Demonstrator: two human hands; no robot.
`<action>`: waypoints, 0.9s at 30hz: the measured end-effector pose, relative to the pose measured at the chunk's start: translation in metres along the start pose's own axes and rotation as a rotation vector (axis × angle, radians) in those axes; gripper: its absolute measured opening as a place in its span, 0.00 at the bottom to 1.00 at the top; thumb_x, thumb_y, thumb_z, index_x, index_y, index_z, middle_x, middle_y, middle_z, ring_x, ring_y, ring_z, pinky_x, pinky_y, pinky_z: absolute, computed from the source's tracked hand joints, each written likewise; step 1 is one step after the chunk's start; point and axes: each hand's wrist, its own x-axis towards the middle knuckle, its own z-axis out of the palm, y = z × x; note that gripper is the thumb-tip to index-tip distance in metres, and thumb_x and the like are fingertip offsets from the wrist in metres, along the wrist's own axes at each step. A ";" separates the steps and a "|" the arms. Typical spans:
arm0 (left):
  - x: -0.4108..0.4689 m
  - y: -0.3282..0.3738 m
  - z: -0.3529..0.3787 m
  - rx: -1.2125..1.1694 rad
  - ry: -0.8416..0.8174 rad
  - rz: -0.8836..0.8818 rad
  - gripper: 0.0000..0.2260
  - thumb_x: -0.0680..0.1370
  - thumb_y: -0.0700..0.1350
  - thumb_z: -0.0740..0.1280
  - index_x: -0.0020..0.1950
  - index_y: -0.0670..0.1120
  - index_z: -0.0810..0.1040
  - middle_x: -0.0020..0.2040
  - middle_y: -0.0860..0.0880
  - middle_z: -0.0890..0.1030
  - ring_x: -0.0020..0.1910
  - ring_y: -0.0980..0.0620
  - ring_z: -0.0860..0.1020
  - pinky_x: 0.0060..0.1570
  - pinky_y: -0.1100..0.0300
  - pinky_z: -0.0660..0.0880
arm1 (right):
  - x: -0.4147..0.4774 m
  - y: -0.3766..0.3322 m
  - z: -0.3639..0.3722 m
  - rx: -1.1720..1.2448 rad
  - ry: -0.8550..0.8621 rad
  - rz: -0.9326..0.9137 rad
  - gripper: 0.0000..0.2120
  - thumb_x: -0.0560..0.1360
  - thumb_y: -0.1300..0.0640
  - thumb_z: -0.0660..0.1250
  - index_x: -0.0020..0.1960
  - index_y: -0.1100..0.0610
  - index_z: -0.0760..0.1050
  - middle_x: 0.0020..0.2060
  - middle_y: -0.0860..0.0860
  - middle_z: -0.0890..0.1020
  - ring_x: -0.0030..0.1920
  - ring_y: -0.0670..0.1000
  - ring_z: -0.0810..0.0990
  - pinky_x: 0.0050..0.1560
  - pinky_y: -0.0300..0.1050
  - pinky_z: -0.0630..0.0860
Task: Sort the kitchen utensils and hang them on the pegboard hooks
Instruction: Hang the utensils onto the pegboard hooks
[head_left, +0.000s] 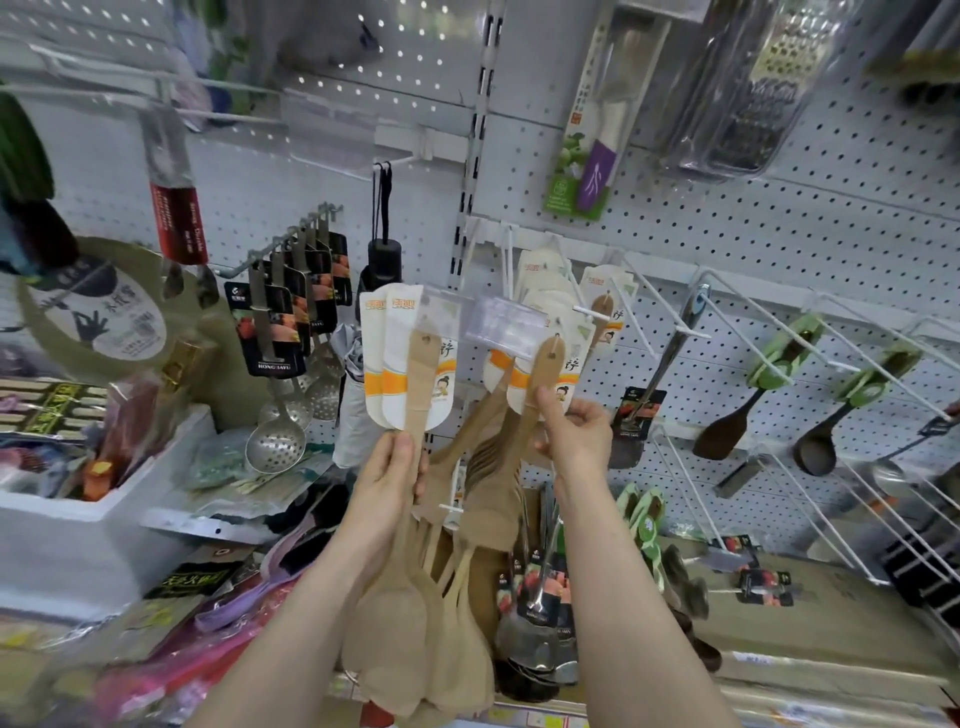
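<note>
Your left hand (387, 483) is wrapped around the handles of a bundle of pale wooden spatulas (422, 374), held upright before the white pegboard (779, 234). Two white cards (395, 358) with orange bands top the bundle, and their Chinese lettering is too small to read. Your right hand (576, 431) pinches the handle of another carded wooden spatula (546, 374), just right. At left, metal skimmers (275, 441) carry black cards with a brand starting HONG. Far right hang two dark utensils (724, 431) on green cards.
</note>
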 end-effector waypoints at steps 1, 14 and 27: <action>0.001 0.000 0.000 0.002 -0.003 0.000 0.14 0.84 0.51 0.55 0.51 0.42 0.72 0.40 0.47 0.73 0.33 0.54 0.69 0.37 0.59 0.68 | 0.001 0.003 0.002 -0.015 0.036 -0.006 0.19 0.72 0.52 0.77 0.53 0.58 0.72 0.39 0.51 0.78 0.31 0.48 0.77 0.32 0.45 0.77; -0.019 -0.014 0.017 -0.029 -0.132 -0.097 0.11 0.84 0.46 0.58 0.53 0.39 0.73 0.40 0.46 0.76 0.31 0.55 0.74 0.32 0.65 0.73 | -0.063 0.011 -0.001 -0.112 -0.444 -0.088 0.07 0.75 0.52 0.74 0.44 0.56 0.82 0.35 0.48 0.80 0.38 0.47 0.75 0.38 0.40 0.72; -0.047 -0.043 0.054 -0.078 -0.315 -0.232 0.12 0.76 0.56 0.64 0.50 0.52 0.82 0.42 0.47 0.82 0.42 0.50 0.78 0.47 0.54 0.75 | -0.083 0.015 -0.061 -0.048 -0.240 -0.054 0.13 0.70 0.59 0.78 0.51 0.60 0.79 0.43 0.55 0.85 0.41 0.48 0.81 0.43 0.42 0.78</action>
